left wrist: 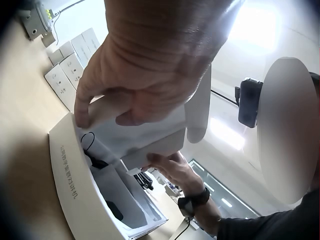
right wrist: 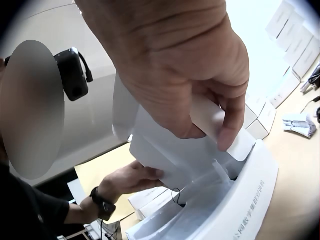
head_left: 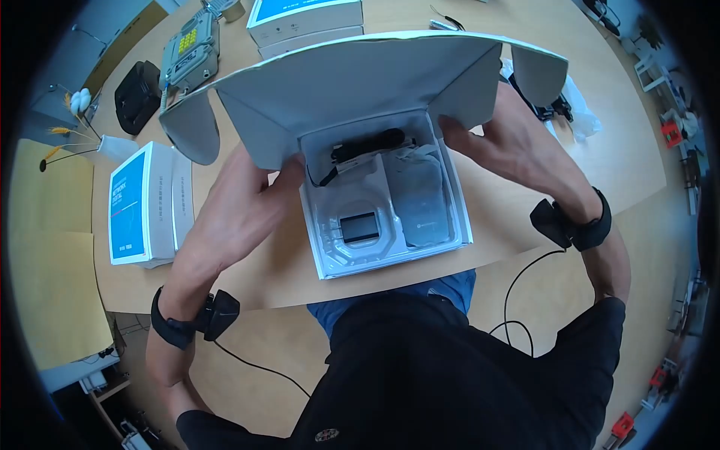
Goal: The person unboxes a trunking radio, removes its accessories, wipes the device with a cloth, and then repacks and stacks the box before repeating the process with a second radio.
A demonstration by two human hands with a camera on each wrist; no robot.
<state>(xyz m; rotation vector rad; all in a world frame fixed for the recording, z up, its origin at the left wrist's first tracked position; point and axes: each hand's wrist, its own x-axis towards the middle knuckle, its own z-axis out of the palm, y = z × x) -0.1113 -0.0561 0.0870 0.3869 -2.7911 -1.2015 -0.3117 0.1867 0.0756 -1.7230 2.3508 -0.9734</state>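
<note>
In the head view, a white cardboard box (head_left: 320, 259) stands on the table with its lid (head_left: 337, 82) raised. My left hand (head_left: 236, 206) pinches the lid's left side flap, thumb towards the box corner. At the opposite corner my right hand (head_left: 517, 142) holds the right side flap (right wrist: 207, 117) between thumb and fingers, as the right wrist view shows. A clear plastic tray (head_left: 337, 195) inside bears a black plug adapter (head_left: 360, 227), a bagged, flat pale item (head_left: 420, 199) and a dark elongated item (head_left: 375, 144) along the back.
Blue-and-white boxes (head_left: 142, 206) stand at the left, with more boxes (head_left: 307, 22) behind the lid. A grey device with yellow keys (head_left: 191, 49), a black case (head_left: 138, 97) and a white vase (head_left: 116, 148) occupy the back left. A plastic bag (head_left: 583, 112) lies at right.
</note>
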